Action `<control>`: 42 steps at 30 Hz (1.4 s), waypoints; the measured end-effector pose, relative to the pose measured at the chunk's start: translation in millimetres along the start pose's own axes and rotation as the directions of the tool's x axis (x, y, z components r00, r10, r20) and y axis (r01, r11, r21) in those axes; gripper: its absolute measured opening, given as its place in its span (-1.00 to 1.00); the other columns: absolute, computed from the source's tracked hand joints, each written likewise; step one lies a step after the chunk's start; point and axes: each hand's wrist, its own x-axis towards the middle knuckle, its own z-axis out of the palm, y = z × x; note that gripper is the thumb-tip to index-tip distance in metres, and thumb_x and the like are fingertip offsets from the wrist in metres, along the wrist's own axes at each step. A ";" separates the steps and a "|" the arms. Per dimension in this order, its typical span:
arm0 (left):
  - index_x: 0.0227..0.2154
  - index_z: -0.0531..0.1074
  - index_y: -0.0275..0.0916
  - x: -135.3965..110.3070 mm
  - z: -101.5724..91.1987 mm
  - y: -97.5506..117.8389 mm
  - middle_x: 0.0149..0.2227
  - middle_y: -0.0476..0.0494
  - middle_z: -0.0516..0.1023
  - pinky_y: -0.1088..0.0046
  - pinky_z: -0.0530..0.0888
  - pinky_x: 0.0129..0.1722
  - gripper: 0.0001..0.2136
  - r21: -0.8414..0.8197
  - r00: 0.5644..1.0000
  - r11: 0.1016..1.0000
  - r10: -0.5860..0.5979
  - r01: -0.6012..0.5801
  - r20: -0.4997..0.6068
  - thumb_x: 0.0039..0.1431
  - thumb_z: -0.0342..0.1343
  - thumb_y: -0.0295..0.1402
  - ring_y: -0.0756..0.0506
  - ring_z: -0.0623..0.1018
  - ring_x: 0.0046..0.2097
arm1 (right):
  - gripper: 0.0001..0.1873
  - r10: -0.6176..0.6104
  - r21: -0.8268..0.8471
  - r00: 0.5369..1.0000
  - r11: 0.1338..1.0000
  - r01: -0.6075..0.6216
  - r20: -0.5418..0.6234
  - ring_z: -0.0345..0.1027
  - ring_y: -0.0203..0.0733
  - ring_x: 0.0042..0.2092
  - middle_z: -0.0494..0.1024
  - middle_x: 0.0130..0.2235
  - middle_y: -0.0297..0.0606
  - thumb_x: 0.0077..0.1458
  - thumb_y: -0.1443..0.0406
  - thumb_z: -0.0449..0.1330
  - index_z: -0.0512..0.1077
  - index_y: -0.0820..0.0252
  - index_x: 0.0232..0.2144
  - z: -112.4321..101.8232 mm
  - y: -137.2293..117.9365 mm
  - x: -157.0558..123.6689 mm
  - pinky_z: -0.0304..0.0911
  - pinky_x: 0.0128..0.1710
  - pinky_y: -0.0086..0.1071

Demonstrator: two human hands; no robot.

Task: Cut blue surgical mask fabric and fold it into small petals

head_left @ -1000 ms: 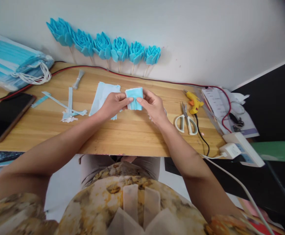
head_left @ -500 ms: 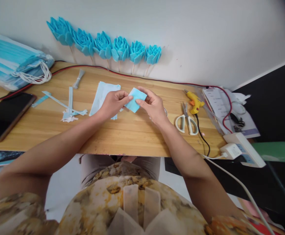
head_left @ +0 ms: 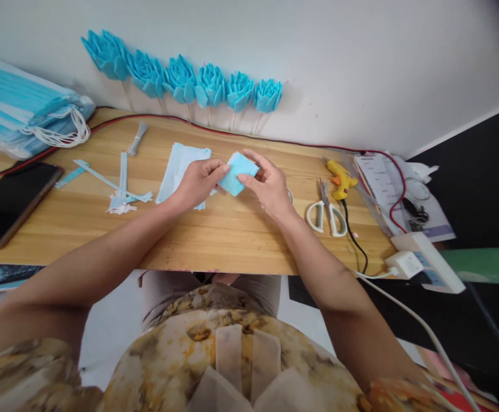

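Note:
A small folded blue piece of mask fabric [head_left: 237, 173] is held just above the wooden table [head_left: 215, 234] between both hands. My left hand [head_left: 197, 183] pinches its left edge and my right hand [head_left: 266, 184] pinches its right edge, fingers closed on it. The piece is tilted like a diamond. Under my left hand lies a pale blue unfolded mask sheet [head_left: 179, 163]. Several finished blue fabric flowers [head_left: 181, 77] on sticks lean against the white wall behind.
White-handled scissors [head_left: 327, 214] and a yellow glue gun [head_left: 339, 177] lie to the right, then papers and a power strip [head_left: 430, 260]. Cut mask strips [head_left: 121, 189], a phone [head_left: 9, 200] and a stack of masks [head_left: 22, 111] sit at the left.
The blue piece has turned from square-on to a tilted diamond between the fingers. Both hands stay in nearly the same place.

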 end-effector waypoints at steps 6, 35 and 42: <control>-0.39 0.53 -0.26 -2.3 1.2 3.0 -0.43 -0.07 0.59 0.50 0.45 -0.42 -0.71 -0.038 1.000 0.999 0.005 -0.004 0.028 0.17 0.28 -0.10 -0.02 0.55 -0.39 | -0.32 -0.019 -0.025 1.000 0.999 0.019 0.010 0.50 0.01 0.13 0.55 0.22 -0.21 0.00 0.03 0.43 0.47 0.02 0.16 0.2 -1.2 -0.5 0.44 0.19 -0.05; -0.42 0.57 -0.29 -4.0 3.2 5.8 -0.42 -0.09 0.62 0.47 0.47 -0.39 -0.75 -0.056 0.999 0.998 -0.012 0.014 0.035 0.14 0.31 -0.18 -0.02 0.56 -0.39 | -0.60 0.109 0.065 0.994 0.992 -0.110 0.008 0.41 -0.25 -0.31 0.54 -0.40 -0.41 -0.10 -0.02 0.46 0.51 0.12 -0.39 0.4 -1.7 -0.9 0.42 -0.21 -0.31; -0.43 0.54 -0.28 -0.7 0.4 3.7 -0.44 -0.08 0.60 0.48 0.46 -0.38 -0.77 -0.094 0.997 0.995 -0.010 0.016 0.071 0.07 0.36 -0.20 0.00 0.54 -0.41 | -0.63 0.089 0.077 0.994 0.993 -0.084 -0.065 0.38 -0.26 -0.31 0.50 -0.41 -0.40 -0.07 0.00 0.43 0.48 0.11 -0.41 -2.2 -8.2 0.6 0.39 -0.21 -0.31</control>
